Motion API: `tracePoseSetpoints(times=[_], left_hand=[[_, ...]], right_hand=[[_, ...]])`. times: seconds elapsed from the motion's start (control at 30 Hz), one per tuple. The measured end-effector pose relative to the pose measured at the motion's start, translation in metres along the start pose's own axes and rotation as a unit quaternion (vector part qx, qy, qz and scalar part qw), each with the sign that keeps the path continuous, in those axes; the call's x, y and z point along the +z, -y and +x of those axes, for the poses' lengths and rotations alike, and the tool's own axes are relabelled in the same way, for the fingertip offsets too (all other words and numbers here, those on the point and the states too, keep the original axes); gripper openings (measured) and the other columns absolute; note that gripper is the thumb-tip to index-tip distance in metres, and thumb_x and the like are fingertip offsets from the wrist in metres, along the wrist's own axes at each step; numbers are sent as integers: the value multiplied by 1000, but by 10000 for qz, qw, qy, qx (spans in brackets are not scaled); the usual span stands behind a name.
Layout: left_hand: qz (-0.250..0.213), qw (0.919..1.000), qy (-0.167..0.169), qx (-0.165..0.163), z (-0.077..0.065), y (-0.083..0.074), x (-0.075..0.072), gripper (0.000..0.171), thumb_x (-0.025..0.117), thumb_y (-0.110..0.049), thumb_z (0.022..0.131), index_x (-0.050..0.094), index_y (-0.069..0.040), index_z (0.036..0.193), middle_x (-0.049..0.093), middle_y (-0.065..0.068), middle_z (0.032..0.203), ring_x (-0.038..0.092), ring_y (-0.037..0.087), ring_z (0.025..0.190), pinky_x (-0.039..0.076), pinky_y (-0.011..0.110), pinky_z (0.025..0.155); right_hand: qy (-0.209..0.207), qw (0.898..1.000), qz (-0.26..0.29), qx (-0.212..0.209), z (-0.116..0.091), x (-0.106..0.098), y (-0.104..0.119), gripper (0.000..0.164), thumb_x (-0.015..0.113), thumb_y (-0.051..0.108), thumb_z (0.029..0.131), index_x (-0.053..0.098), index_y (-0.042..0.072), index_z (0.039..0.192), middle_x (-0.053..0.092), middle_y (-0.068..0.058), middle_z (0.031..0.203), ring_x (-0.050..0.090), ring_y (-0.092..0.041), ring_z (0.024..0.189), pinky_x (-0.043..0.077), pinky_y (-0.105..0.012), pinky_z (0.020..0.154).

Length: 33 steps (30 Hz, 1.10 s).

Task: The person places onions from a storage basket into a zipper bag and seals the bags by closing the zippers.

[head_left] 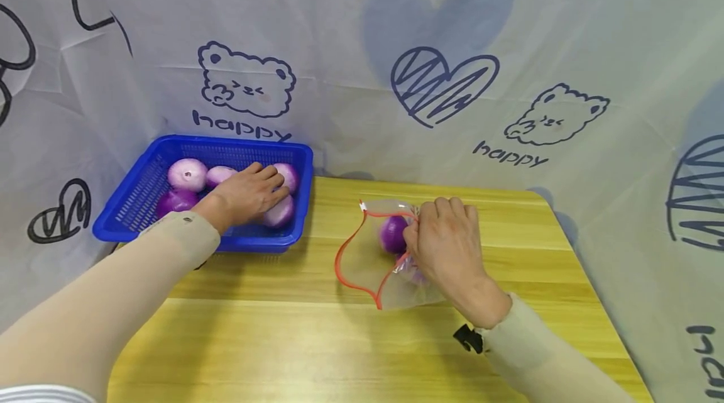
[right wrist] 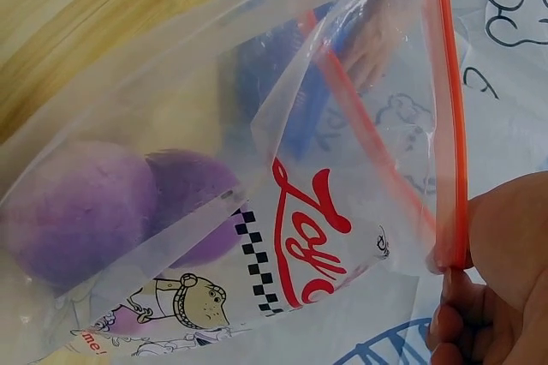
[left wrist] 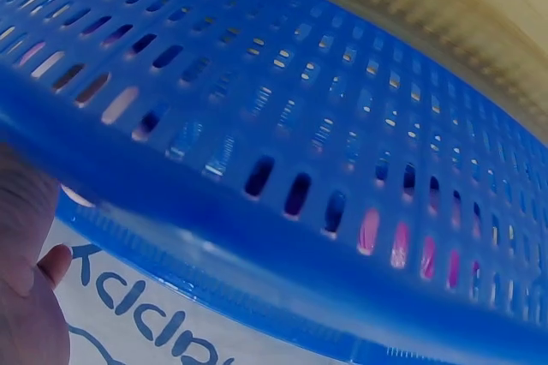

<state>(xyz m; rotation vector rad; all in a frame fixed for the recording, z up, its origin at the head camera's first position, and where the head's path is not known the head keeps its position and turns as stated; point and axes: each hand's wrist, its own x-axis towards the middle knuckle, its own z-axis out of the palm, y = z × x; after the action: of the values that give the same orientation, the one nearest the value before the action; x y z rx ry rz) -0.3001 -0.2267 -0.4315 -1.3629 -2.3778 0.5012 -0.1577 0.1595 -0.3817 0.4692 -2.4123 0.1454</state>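
In the head view my left hand (head_left: 249, 192) reaches into a blue plastic basket (head_left: 107, 230), its fingers over the purple onions at the right end. One onion (head_left: 279, 211) sits right below the fingers, and another onion (head_left: 287, 178) lies just beyond them. My right hand (head_left: 449, 242) pinches the red zip edge of a clear zip bag (head_left: 362, 258), whose mouth gapes to the left. Inside the bag are purple onions (right wrist: 77, 211), seen through the plastic in the right wrist view. Only the edge of the left hand (left wrist: 30, 279) shows in the left wrist view, behind the basket rim.
More onions (head_left: 188, 175) lie at the basket's left side. Basket and bag are on a wooden table (head_left: 254, 340). A white cloth (head_left: 351, 26) with drawn bears and hearts hangs behind and beside it. A black buckle (head_left: 468, 339) hangs at the right wrist.
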Motion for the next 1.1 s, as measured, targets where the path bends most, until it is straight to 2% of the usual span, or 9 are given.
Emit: tracePoseSetpoints(times=[0.2,0.37,0.6,0.73,0.9,1.0,1.1], left_hand=[[-13,9995,321,12,1,-1,1,49,81,-25,85,63,-8,128,64,18,122,54,40,116,48,53,90],[-17,9994,325,-92,-2,-3,6,52,83,-28,83,62,-7,125,64,19,121,55,41,116,50,54,89],[-229,9982,353,-419,-10,-7,10,65,85,-35,76,57,-3,124,63,23,119,59,44,111,53,56,89],[-314,9955,606,-652,-16,-7,11,73,86,-36,75,55,0,130,68,22,113,61,44,104,53,57,89],[-390,9912,953,-830,-24,-5,14,84,86,-39,76,52,2,141,70,22,112,61,44,104,52,59,92],[-417,9899,996,-922,-26,-4,14,85,87,-39,74,52,0,140,66,23,112,60,44,104,51,60,91],[-453,9898,904,-1008,-30,-3,17,81,89,-37,71,52,-3,135,61,24,110,60,45,101,52,59,88]], right_hand=[[110,9999,5,16,0,0,0,27,54,21,90,44,8,69,44,-8,68,45,-33,68,32,-44,66],[227,9997,-19,30,1,0,2,26,55,20,91,45,8,70,44,-7,68,46,-33,68,32,-42,66],[236,9997,1,59,0,3,2,26,56,20,91,46,8,70,46,-8,68,48,-34,69,33,-43,66],[241,9997,45,61,0,4,2,25,57,20,91,46,8,71,47,-9,69,49,-34,70,33,-44,67],[225,9997,50,34,-1,4,2,25,57,20,91,47,7,71,47,-9,69,49,-34,70,33,-44,67],[236,9997,41,35,-1,4,2,26,58,20,91,46,7,71,47,-9,69,49,-34,69,33,-44,67],[255,9997,38,46,-2,3,3,27,59,20,91,47,7,71,47,-9,69,49,-35,70,33,-44,67]])
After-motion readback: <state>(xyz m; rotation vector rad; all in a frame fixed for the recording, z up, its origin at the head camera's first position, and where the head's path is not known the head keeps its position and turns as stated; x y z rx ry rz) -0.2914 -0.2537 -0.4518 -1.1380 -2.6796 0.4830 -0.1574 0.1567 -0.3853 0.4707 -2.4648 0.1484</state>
